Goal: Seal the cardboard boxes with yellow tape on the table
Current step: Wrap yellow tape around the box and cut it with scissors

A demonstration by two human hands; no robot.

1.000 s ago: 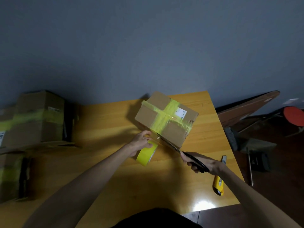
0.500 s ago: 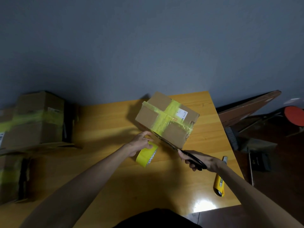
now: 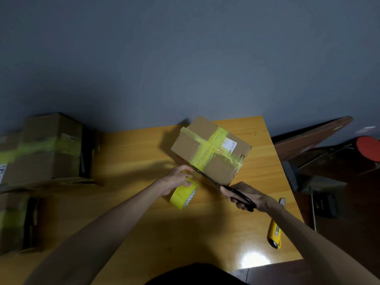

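The white label (image 3: 230, 144) on the taped cardboard box (image 3: 188, 145) carries print too small to read.

Grey-blue wall (image 3: 185, 58) behind the wooden bench (image 3: 144, 227); right of the bench, a leaning brown board (image 3: 312, 136), dark floor (image 3: 349, 239).

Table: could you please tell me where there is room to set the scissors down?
The table is bare between the stacked boxes and the taped box, and between the forearms. Crowded around the tape roll, scissors and utility knife.
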